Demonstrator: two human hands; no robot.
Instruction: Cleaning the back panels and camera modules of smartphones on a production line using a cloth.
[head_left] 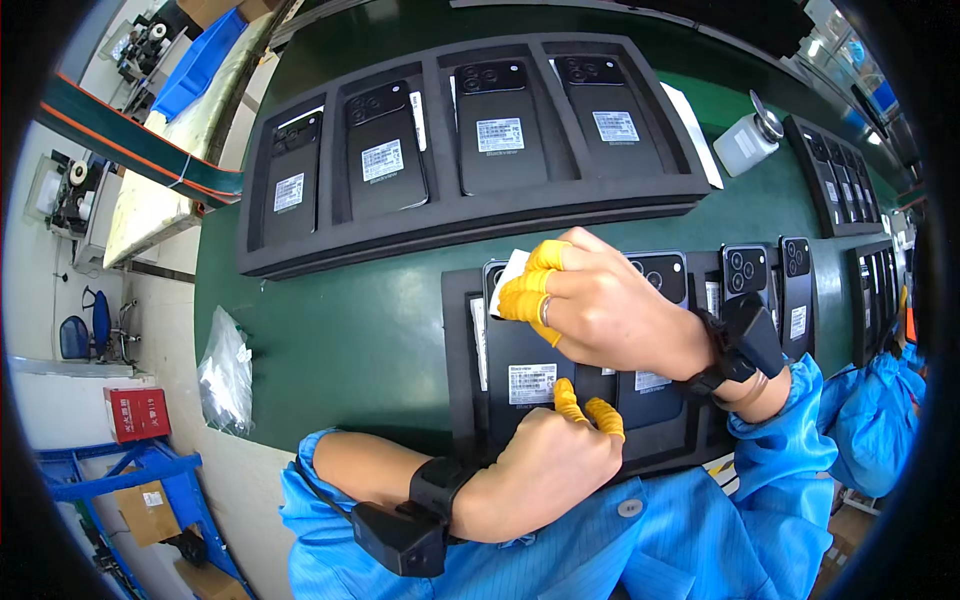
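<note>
We've got both hands over the near foam tray (458,350), which sits at the near edge of the green table (340,330), right of centre. Our right hand (610,310) wears yellow finger cots and pinches a small white cloth (510,268) between curled fingers, pressed on the top end of a black phone (520,360) lying back-up in the tray's leftmost slot. Our left hand (550,465) is loosely curled, holding nothing; two cot-tipped fingers rest on the phone's lower edge, just by its white sticker. Black wrist units on both arms, blue sleeves.

More black phones fill the slots to the right in the same tray, partly hidden by our right hand. A 2nd foam tray (300,255) lies farther back toward the far-left part of the table w/ four phones back-up, each w/ a white label. A white pump bottle (748,140) stands near the far-right part, just beside a third tray (835,180) of phones at the right edge. A clear plastic bag (225,375) hangs off the table's left edge.
</note>
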